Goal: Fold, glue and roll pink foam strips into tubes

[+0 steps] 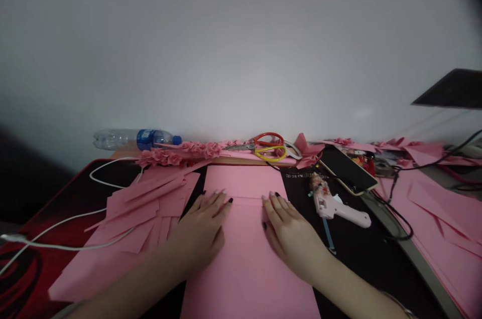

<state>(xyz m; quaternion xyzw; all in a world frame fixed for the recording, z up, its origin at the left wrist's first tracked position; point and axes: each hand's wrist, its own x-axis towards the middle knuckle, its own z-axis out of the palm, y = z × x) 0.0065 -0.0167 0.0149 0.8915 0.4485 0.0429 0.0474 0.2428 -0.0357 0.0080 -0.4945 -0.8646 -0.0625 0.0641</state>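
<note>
A long sheet of pink paper (248, 259) lies before me on the dark mat, with a crease or edge running across it near its upper part. My left hand (201, 231) rests flat on the sheet's left side, fingers stretched forward beside that line. On the right side, my right hand (288, 233) lies flat too, its fingertips at the other end of the line. Neither hand grips anything. Close to my right hand is a white hot glue gun (339, 211) with a blue stand strip under it.
Cut pink paper pieces (131, 213) are heaped at left, crossed by a white cable (75, 247). Along the wall lie a plastic bottle (122, 138), pink paper flowers (203, 150) and scissors (269, 147). A phone (348, 171) and more pink sheets (444, 223) are at right.
</note>
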